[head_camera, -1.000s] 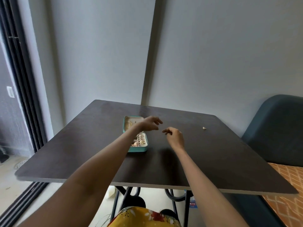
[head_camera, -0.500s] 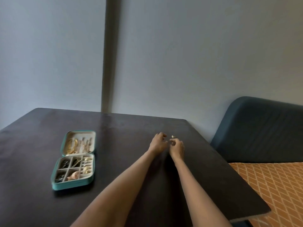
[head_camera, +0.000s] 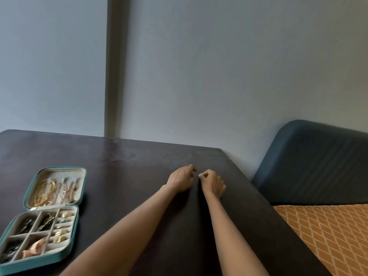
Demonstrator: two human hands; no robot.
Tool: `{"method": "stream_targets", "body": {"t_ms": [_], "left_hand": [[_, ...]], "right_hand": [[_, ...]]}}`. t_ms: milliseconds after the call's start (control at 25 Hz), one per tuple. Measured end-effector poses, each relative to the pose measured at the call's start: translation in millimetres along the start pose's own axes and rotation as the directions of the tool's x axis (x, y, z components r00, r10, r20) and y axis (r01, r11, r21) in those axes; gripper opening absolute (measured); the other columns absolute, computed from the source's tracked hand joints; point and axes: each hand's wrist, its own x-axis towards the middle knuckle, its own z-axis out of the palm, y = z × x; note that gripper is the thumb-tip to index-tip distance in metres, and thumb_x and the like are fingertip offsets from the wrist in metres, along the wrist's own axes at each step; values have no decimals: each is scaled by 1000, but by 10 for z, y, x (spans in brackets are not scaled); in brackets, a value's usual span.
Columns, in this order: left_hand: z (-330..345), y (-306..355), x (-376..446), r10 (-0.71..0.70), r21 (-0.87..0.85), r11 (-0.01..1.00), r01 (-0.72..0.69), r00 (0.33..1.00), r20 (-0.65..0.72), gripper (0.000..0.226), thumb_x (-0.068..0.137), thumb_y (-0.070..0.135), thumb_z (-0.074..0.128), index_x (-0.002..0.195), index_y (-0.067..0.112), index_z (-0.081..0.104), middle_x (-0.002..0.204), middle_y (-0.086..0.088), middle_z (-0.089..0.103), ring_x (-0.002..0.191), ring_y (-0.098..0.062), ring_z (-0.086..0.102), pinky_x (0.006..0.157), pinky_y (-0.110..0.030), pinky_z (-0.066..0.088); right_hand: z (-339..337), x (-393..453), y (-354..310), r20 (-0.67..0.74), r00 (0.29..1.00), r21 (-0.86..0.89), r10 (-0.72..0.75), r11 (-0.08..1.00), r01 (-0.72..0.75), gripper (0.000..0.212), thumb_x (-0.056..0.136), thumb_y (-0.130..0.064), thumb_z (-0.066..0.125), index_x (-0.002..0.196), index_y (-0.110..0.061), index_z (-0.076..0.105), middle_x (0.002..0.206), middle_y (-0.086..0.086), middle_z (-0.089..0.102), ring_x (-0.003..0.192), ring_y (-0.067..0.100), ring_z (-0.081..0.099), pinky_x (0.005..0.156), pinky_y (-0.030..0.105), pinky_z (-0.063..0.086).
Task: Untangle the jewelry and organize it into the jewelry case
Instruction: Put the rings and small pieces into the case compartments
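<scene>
1. A small pale piece of jewelry (head_camera: 200, 174) is pinched between the thumb and the curled fingers of the right hand (head_camera: 212, 183); it is too small for its kind to be told, and it seems to be held just above the table (head_camera: 139, 166).
2. The left hand (head_camera: 181, 179) is placed just beside the right hand, on its left, with loosely bent fingers; nothing is seen in its grip. It is probably kept close so that the piece can be supported or passed over.
3. Both hands are stretched far forward, near the right edge of the table, which suggests that the piece was lying apart there.
4. The jewelry case (head_camera: 42, 218) lies open, well apart from the hands, to their left and nearer to the person. Chains are seen in its lid and rings and other pieces in its compartments, so most of the sorting appears to be done.
5. For the next step, the piece would need to be carried to the case and laid in a fitting compartment; because it is so small, it could easily be dropped.
6. Behind the right hand, beyond the table edge, a dark sofa (head_camera: 318, 162) with an orange patterned cover (head_camera: 328, 236) is seen.
</scene>
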Motion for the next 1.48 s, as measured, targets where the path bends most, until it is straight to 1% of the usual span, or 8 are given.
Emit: {"method": "stream_targets", "body": {"t_ms": [160, 320, 480, 600, 760, 840, 960, 1480], "left_hand": [[-18, 7, -27, -48, -113, 992, 48, 999, 4, 43, 90, 9, 46, 133, 11, 44, 129, -8, 56, 118, -23, 52, 98, -32, 41], [-120, -22, -156, -173, -397, 910, 122, 980, -95, 38, 90, 7, 54, 129, 7, 53, 124, -11, 60, 103, -26, 63, 93, -34, 50], [-412, -17, -534, -145, -519, 853, 59, 981, -126, 18, 86, 9, 65, 103, 4, 70, 97, -10, 71, 65, -12, 66, 62, -14, 54], [-649, -42, -856, -105, -567, 823, 40, 991, -82, 16, 83, 15, 69, 93, 4, 72, 86, -11, 72, 59, -8, 65, 59, -14, 54], [-846, -218, -1243, -136, -607, 792, 69, 989, -65, 19, 81, 23, 71, 87, 5, 71, 83, -11, 71, 61, -14, 67, 63, -23, 57], [-951, -311, -1427, -136, -606, 792, 78, 989, -51, 20, 81, 26, 71, 85, 6, 70, 83, -10, 72, 62, -15, 67, 65, -25, 57], [-1142, -417, -1645, -87, -574, 816, 75, 996, 6, 23, 84, 26, 67, 88, 3, 70, 85, -7, 71, 62, -11, 66, 65, -24, 54], [-1825, -1010, -2465, -15, -372, 925, 71, 988, 152, 19, 89, 11, 61, 98, -4, 69, 62, 17, 67, 52, 5, 52, 54, -8, 41]], "right_hand": [[-35, -22, 12, 136, 990, 315, -42, 949, -3, 20, 91, -33, 55, 94, -16, 66, 88, 0, 66, 87, 23, 61, 67, 27, 38], [-187, -214, -69, 362, 922, 734, -139, 652, -190, 16, 94, -19, 52, 81, -16, 61, 69, -3, 52, 58, 9, 45, 53, 21, 36], [-369, -581, -200, 515, 825, 816, -233, 429, -388, 20, 96, -17, 44, 80, -15, 57, 69, 0, 51, 59, 10, 45, 55, 23, 37], [-448, -862, -316, 523, 815, 832, -251, 358, -424, 20, 97, -20, 43, 82, -15, 56, 70, 0, 52, 60, 11, 46, 56, 23, 38], [-457, -1206, -425, 379, 881, 895, -283, 355, -271, 5, 93, -15, 56, 94, -13, 60, 79, 2, 61, 59, 8, 53, 54, 20, 47], [-483, -1338, -458, 300, 895, 897, -331, 417, -147, 17, 89, -10, 62, 106, -9, 65, 84, 2, 67, 66, 7, 59, 60, 18, 51], [-552, -1489, -557, 263, 857, 842, -443, 540, 21, 24, 85, -4, 65, 109, 0, 67, 85, 2, 70, 66, 3, 62, 62, 15, 52], [-411, -2294, -1220, 303, 695, 816, -652, 554, 164, 24, 80, 1, 68, 103, 8, 67, 88, 9, 70, 63, 0, 66, 64, 13, 53]]}}
